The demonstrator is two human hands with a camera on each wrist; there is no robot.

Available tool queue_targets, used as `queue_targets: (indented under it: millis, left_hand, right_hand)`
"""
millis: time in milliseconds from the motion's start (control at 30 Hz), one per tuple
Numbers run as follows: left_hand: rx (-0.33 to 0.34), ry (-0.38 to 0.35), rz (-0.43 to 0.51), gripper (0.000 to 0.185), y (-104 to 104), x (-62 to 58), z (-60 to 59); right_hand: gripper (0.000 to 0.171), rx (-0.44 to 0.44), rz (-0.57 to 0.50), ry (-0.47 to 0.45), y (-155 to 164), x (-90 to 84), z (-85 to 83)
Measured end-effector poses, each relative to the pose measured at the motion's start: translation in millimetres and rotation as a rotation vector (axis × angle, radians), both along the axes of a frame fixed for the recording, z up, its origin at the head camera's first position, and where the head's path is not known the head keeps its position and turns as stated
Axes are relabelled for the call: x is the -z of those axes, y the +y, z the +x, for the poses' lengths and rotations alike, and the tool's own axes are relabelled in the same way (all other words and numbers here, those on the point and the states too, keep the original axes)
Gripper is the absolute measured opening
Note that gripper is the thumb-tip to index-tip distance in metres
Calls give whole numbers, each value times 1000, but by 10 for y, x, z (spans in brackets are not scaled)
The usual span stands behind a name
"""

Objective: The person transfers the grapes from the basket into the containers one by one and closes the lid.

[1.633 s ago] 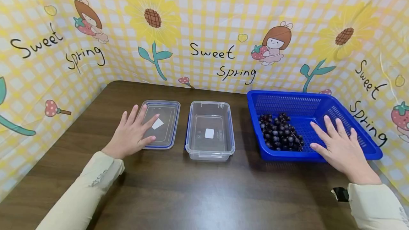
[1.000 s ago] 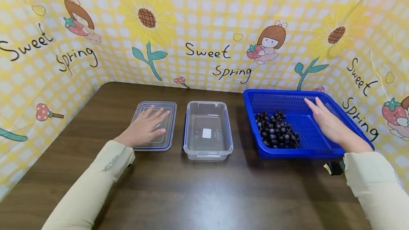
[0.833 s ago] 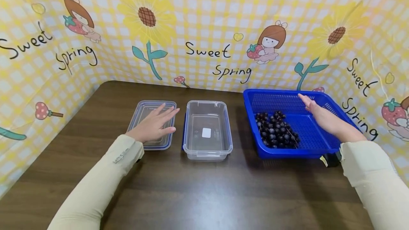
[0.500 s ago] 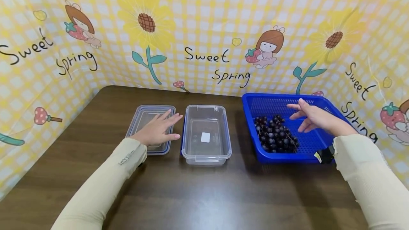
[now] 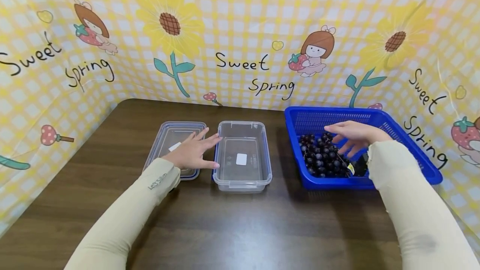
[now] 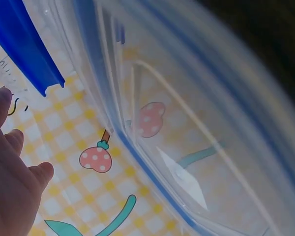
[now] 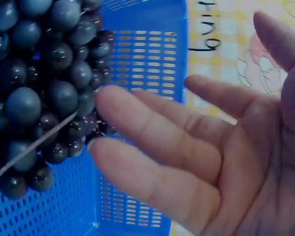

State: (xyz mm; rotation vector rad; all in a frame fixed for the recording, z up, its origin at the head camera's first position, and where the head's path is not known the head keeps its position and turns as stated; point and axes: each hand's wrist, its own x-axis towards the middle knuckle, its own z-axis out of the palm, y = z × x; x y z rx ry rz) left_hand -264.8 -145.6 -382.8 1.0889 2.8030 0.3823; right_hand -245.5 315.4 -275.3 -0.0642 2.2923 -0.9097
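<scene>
While spread, fingers (image 7: 137,123) hover just beside grapes (image 5: 325,158).

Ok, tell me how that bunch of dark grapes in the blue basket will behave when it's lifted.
The bunch of grapes would probably hang loose and floppy, since thin stems join the berries. Round, smooth berries may drop off and roll across the blue basket. They likely bruise if squeezed, so the right hand, open just above them, should probably lift by the stem.
</scene>
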Motion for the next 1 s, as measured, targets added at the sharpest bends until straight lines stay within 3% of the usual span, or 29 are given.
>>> queue_targets:
  millis: [133, 367, 567, 833, 1000]
  left_hand:
    - [-3, 18, -23, 88, -30, 31, 22]
    - [1, -18, -4, 80, 10, 15, 55]
    - [-3, -5, -13, 89, -32, 41, 77]
    - [-17, 4, -32, 91, -33, 44, 91]
    - [-3, -21, -23, 92, -5, 31, 80]
  right_hand:
    - [78, -39, 25, -11, -120, 47, -68]
    - [81, -41, 89, -38, -202, 116, -131]
    - [78, -29, 75, -55, -304, 164, -192]
    - [77, -81, 24, -198, -349, 285, -263]
    - [83, -105, 74, -239, -333, 390, -267]
